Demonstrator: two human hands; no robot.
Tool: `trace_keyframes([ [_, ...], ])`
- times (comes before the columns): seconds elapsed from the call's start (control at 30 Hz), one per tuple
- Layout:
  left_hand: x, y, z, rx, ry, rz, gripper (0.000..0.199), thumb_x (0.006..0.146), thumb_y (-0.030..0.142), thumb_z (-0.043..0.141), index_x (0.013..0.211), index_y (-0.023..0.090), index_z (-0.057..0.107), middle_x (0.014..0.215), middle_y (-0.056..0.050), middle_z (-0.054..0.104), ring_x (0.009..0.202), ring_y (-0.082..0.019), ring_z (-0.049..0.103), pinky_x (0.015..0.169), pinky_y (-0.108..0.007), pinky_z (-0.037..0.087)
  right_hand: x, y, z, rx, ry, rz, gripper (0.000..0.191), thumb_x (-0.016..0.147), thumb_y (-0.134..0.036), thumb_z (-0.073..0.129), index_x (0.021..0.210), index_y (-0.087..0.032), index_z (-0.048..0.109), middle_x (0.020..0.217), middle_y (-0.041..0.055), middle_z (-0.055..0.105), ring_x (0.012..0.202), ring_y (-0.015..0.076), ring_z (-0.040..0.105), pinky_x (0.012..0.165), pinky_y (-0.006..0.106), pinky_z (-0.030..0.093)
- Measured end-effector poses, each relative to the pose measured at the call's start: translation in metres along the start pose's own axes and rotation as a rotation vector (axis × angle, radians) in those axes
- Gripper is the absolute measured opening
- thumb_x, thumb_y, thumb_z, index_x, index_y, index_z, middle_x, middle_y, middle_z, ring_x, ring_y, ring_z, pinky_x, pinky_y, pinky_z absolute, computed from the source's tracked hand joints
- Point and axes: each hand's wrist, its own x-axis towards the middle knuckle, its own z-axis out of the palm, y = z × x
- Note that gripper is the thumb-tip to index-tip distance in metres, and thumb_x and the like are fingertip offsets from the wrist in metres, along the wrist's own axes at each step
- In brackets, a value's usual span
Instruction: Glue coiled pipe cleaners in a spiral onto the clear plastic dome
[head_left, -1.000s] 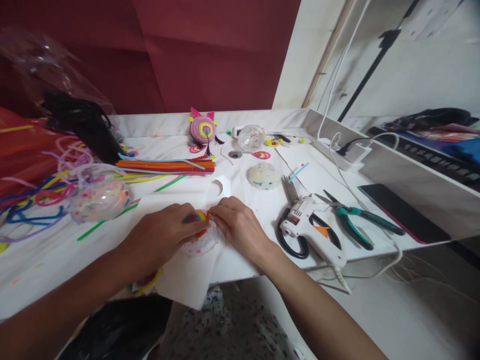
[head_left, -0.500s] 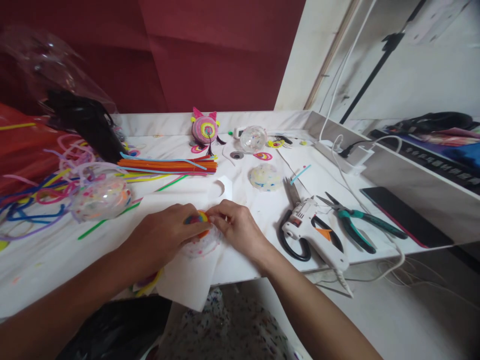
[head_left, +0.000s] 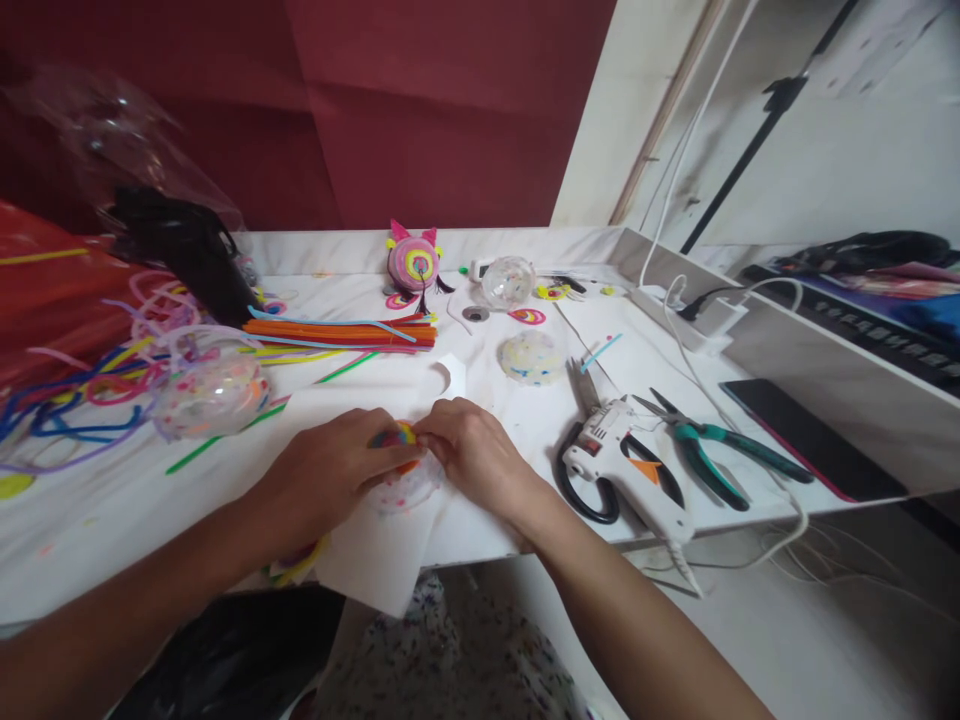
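Both hands work low over the front of the table. Under the fingers of my left hand (head_left: pixel 337 455) is a small coil of rainbow-coloured pipe cleaner (head_left: pixel 407 434), pressed against a clear speckled plastic dome (head_left: pixel 409 492). My right hand (head_left: pixel 474 450) pinches the coil's right edge, its fingers bent. The dome rests above a sheet of white paper (head_left: pixel 379 555) that hangs past the table edge. Most of the coil is hidden by the fingers. Close to my right forearm lies a white hot glue gun (head_left: pixel 630 460), on top of black-handled scissors (head_left: pixel 574 480).
Green-handled pliers (head_left: pixel 712 450) and a black phone (head_left: pixel 814 435) lie on the right. Another speckled dome (head_left: pixel 532 358) sits mid-table, with a pink eared ball (head_left: pixel 414 262) behind. A bundle of orange pipe cleaners (head_left: pixel 345 332) and a speckled clear ball (head_left: pixel 217 395) are on the left.
The view has shifted slightly. My right hand has turned a little, its knuckles rolled further over the coil. Both hands stay at the same place on the dome.
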Motion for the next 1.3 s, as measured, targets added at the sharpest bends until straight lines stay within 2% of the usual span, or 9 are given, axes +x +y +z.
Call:
trace_keyframes([
  [0.13,-0.007,0.002,0.010,-0.056,0.049,-0.045,0.042,0.110,0.037,0.039,0.130,0.039,0.076,0.124,-0.005,0.073,0.109,-0.027,0.065,0.087,-0.040,0.056,0.002,-0.007,-0.007,-0.221,-0.073,-0.034,0.023,0.101,-0.007,0.063,0.094,-0.019,0.081,0.089,0.0057,0.076,0.089,0.0207,0.065,0.077,0.031,0.044],
  [0.23,-0.010,0.005,0.012,-0.102,0.093,-0.083,0.040,0.109,0.038,0.041,0.130,0.039,0.075,0.128,-0.005,0.074,0.112,-0.028,0.067,0.089,-0.042,0.058,0.005,-0.010,-0.008,-0.309,-0.109,-0.042,0.023,0.101,-0.006,0.064,0.092,-0.019,0.082,0.087,0.0061,0.075,0.086,0.0210,0.064,0.074,0.032,0.041],
  [0.47,-0.014,0.011,0.006,-0.266,0.157,-0.138,0.033,0.106,0.032,0.049,0.127,0.028,0.073,0.136,-0.010,0.069,0.120,-0.029,0.071,0.100,-0.043,0.061,0.007,-0.013,-0.007,-0.340,-0.131,-0.032,0.022,0.103,-0.009,0.065,0.103,-0.018,0.085,0.091,0.0076,0.078,0.090,0.0224,0.067,0.075,0.032,0.043],
  [0.67,-0.020,0.002,0.012,-0.335,0.207,-0.133,0.035,0.106,0.032,0.050,0.132,0.031,0.075,0.136,-0.009,0.071,0.121,-0.028,0.071,0.104,-0.043,0.061,0.005,-0.014,-0.005,-0.328,-0.118,-0.021,0.021,0.103,-0.009,0.065,0.101,-0.018,0.084,0.094,0.0075,0.079,0.091,0.0225,0.068,0.077,0.032,0.045],
  [0.97,-0.013,-0.009,0.009,-0.445,0.151,-0.046,0.032,0.105,0.028,0.058,0.130,0.034,0.077,0.134,-0.006,0.074,0.119,-0.026,0.072,0.101,-0.039,0.062,-0.008,-0.018,-0.003,-0.238,-0.083,0.081,0.021,0.102,-0.007,0.067,0.102,-0.017,0.084,0.096,0.0080,0.079,0.094,0.0221,0.069,0.080,0.030,0.046],
  [1.13,-0.006,-0.018,0.006,-0.536,0.124,0.098,0.029,0.107,0.031,0.063,0.132,0.037,0.076,0.132,-0.007,0.075,0.117,-0.024,0.073,0.099,-0.036,0.062,-0.024,-0.027,0.007,-0.286,0.024,0.151,0.020,0.100,-0.006,0.068,0.095,-0.018,0.083,0.088,0.0077,0.077,0.086,0.0233,0.066,0.070,0.033,0.042],
  [1.3,0.000,-0.027,0.000,-0.579,0.043,0.187,0.028,0.108,0.034,0.064,0.133,0.039,0.077,0.131,-0.007,0.075,0.116,-0.023,0.073,0.096,-0.032,0.061,-0.042,-0.033,0.024,-0.306,0.267,0.079,0.024,0.087,0.004,0.071,0.084,-0.018,0.078,0.078,0.0058,0.072,0.074,0.0224,0.061,0.063,0.033,0.040],
])
